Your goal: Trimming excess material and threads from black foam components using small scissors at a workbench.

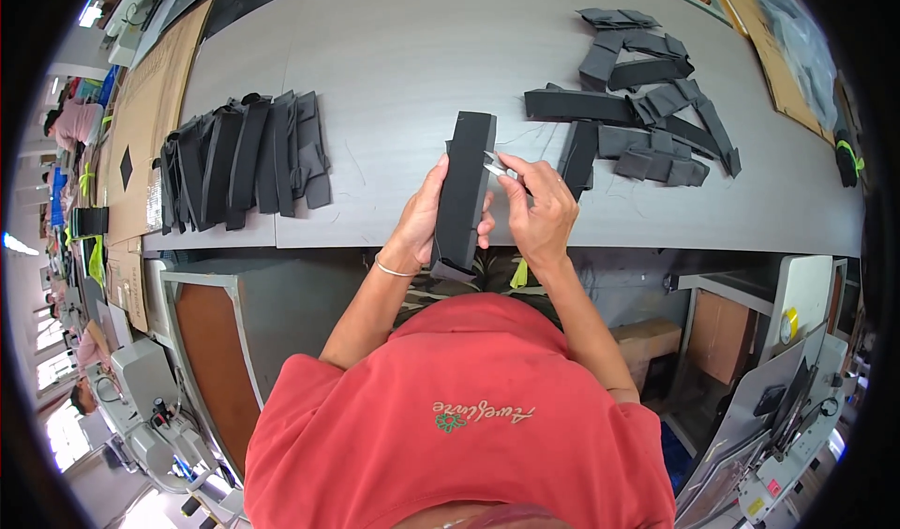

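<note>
Head view: in left hand [421, 212], black rectangular fabric strip [461, 184] over near edge of smooth grey table [394, 60], apparently clasped to expose its right side. In right hand [544, 208], pinched, small silver metal pointed tool [496, 167], tip near that side. Left, row of dark fabric strips [220, 165], seemingly for order; right, loose heap of similar pieces [583, 106].

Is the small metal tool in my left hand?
No, your right hand pinches the metal tool, while your left hand holds the black strip.
</note>
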`<state>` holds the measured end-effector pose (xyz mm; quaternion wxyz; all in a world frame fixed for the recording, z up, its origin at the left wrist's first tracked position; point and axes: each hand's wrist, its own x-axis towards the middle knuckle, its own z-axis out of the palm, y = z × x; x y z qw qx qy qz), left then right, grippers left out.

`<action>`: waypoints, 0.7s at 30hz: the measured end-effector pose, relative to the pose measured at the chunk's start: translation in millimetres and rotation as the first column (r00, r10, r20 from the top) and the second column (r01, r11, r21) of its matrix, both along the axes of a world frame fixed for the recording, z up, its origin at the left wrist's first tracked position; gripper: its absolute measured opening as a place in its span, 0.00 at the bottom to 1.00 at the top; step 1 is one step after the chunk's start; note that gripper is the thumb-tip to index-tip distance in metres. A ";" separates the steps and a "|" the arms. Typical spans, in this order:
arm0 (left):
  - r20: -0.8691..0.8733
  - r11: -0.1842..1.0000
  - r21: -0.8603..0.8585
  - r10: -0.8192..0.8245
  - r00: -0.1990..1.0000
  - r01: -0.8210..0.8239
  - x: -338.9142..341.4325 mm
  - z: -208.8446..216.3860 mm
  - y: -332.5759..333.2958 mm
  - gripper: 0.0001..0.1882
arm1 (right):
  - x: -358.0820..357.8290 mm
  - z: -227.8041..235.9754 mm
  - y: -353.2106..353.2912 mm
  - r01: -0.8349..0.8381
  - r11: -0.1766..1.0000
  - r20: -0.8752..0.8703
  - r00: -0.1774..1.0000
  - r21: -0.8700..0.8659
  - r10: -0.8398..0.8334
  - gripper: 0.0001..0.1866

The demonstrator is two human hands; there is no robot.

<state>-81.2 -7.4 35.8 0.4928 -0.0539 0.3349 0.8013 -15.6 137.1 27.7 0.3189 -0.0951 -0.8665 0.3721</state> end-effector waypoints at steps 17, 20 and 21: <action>0.039 0.994 0.105 -0.043 0.998 0.038 0.8 0.3 -11.8 0.26 | 4.5 6.0 -2.0 -0.110 0.890 0.054 0.987 -0.442 0.148 0.09; -0.021 1.000 -0.003 0.005 1.000 -0.005 6.1 7.0 -5.3 0.27 | 4.3 7.7 -4.6 -0.016 0.966 0.063 0.997 -0.260 0.034 0.07; -0.021 1.000 -0.004 0.006 1.000 -0.006 6.6 6.6 -5.4 0.27 | 2.5 3.0 -3.0 0.058 0.962 0.079 0.996 -0.268 -0.038 0.06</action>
